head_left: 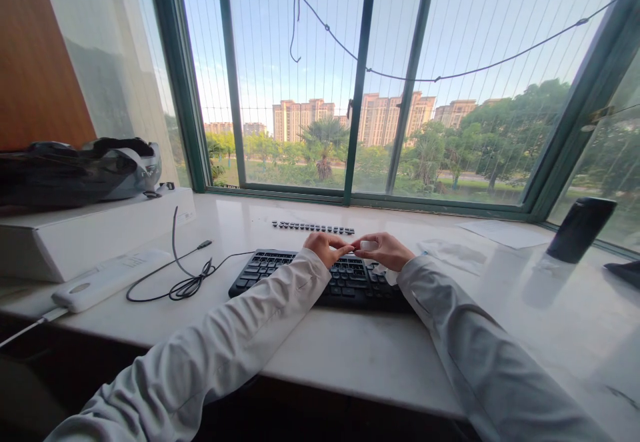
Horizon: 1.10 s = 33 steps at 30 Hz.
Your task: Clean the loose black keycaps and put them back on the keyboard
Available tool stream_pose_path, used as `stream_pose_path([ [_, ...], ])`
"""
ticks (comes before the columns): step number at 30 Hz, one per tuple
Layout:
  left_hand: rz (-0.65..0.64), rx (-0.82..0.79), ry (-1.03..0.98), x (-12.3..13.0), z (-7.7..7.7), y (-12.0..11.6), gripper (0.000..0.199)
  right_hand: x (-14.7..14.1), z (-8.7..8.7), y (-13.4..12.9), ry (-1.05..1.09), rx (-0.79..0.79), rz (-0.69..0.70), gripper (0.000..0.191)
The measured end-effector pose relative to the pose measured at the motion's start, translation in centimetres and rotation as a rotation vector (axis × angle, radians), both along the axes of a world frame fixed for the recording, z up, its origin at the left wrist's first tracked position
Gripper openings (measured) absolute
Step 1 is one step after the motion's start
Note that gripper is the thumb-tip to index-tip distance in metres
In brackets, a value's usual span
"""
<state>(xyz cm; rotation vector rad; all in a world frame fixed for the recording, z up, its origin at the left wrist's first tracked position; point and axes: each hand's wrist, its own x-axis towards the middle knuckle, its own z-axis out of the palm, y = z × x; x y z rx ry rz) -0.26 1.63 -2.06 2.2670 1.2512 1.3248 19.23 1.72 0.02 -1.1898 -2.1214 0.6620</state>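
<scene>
A black keyboard (pixel 260 270) lies on the white counter, its middle partly hidden under my forearms. Above its back part my left hand (pixel 326 247) and my right hand (pixel 384 250) meet at the fingertips. My left hand is pinched on something too small to make out. My right hand has its fingers closed round a small white object (pixel 369 245). Crumpled white tissue (pixel 390 275) shows beneath my right hand, over the keyboard's right part. Behind the keyboard, a row of loose black keycaps (pixel 313 227) stretches across the counter.
A coiled black cable (pixel 190 287) and a white power strip (pixel 100 282) lie left, before a white box (pixel 55 242) bearing a black bag (pixel 75 172). Rightward are clear plastic (pixel 453 255), a paper sheet (pixel 505 234) and a dark upright object (pixel 583 229). A window borders the counter (pixel 350 355).
</scene>
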Motion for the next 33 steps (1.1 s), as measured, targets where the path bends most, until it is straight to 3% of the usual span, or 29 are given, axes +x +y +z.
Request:
stream_pose_path([
  [8,-0.055,-0.016,0.123,-0.1,-0.1,-0.3,0.021,0.8,0.0,-0.1,-0.133,0.037,0.009,0.038],
  [15,-0.208,0.009,0.187,-0.3,-0.7,0.2,0.023,1.3,-0.3,0.1,-0.148,-0.1,0.047,0.046],
  [21,-0.151,0.04,0.261,-0.3,-1.1,0.4,0.022,1.3,-0.3,-0.1,-0.202,-0.091,0.063,0.041],
  [33,-0.273,-0.015,0.307,-0.4,-0.6,-0.1,0.018,1.5,-0.5,0.3,-0.185,-0.122,0.103,0.035],
])
